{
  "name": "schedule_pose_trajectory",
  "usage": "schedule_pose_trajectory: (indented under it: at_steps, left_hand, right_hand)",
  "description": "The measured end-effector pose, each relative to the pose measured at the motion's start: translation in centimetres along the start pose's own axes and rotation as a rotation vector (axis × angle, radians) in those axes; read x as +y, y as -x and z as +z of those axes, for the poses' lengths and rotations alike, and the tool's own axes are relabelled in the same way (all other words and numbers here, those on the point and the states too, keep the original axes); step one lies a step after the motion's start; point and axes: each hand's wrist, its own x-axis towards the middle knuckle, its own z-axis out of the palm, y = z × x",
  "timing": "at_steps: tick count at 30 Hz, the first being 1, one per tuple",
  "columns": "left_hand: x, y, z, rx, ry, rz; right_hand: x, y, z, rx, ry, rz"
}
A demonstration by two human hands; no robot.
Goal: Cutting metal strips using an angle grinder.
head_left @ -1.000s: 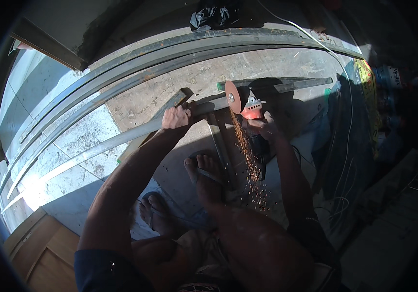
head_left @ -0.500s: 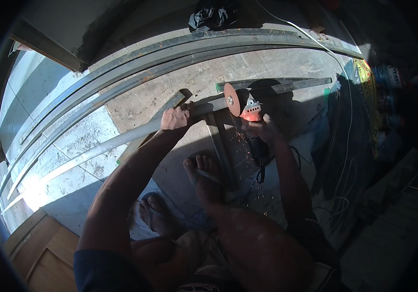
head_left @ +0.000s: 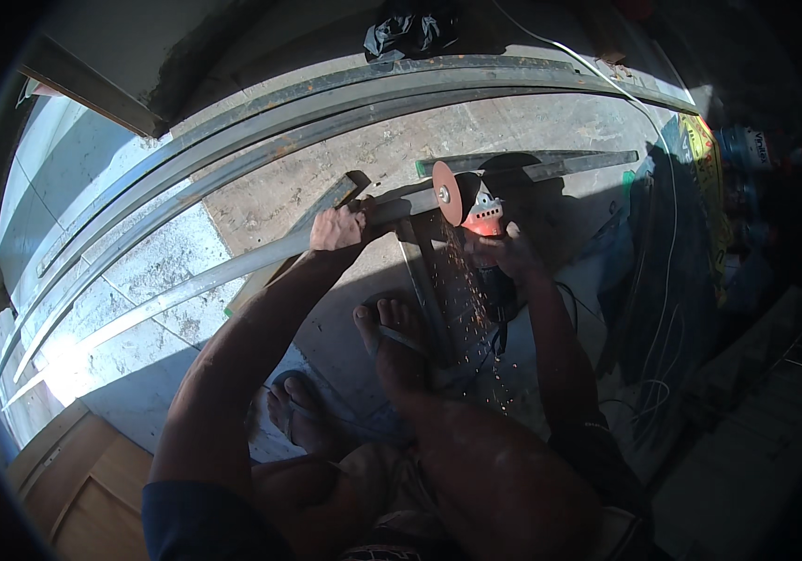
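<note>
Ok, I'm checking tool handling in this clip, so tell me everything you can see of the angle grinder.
The angle grinder has a red-orange body and a round reddish cutting disc with a small metal hub, standing on edge. The right hand grips its dark rear part. The disc meets the long grey metal bar that the left hand steadies, and sparks fall below it. A dark cable trails toward the person.

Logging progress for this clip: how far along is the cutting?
In hand: the left hand steadies the long grey metal bar while the right hand runs the red angle grinder, sparks falling. Done: cannot tell the cut's depth. Left: the bar looks unsevered.
</note>
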Motion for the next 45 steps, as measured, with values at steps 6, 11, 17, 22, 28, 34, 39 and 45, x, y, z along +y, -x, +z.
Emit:
schedule_pose_trajectory:
  at_steps: [6, 11, 17, 22, 28, 34, 39, 45]
  left_hand:
    - [0.0, -0.4, 0.4, 0.24, 0.029, 0.087]
    - [-0.1, -0.6, 0.4, 0.223, 0.017, 0.102]
    - [-0.1, -0.5, 0.1, 0.066, -0.008, 0.045]
    - [0.0, -0.4, -0.1, 0.059, 0.012, 0.05]
    - [0.1, -0.3, -0.1, -0.003, 0.021, 0.005]
    - [0.1, -0.6, 0.0, 0.123, -0.018, 0.068]
    - [-0.3, -0.3, -0.2, 0.029, -0.002, 0.054]
    - [-0.6, -0.2, 0.3, 0.189, -0.069, 0.125]
  right_hand:
    - [-2.6, 1.8, 0.9, 0.092, 0.136, -0.021]
    - [-4.7, 2.8, 1.6, -0.038, -0.058, 0.044]
    - [-2.6, 1.6, 0.7, 0.034, 0.019, 0.053]
    - [0.5, -0.1, -0.2, 0.052, 0.077, 0.056]
    - [0.1, 0.0, 0.0, 0.0, -0.087, 0.032]
    - [-3.4, 2.0, 0.3, -0.139, 0.013, 0.035]
    - [-3.7, 3.6, 1.2, -0.073, -0.129, 0.03]
    - [-3.6, 3.6, 1.5, -0.046, -0.099, -0.021]
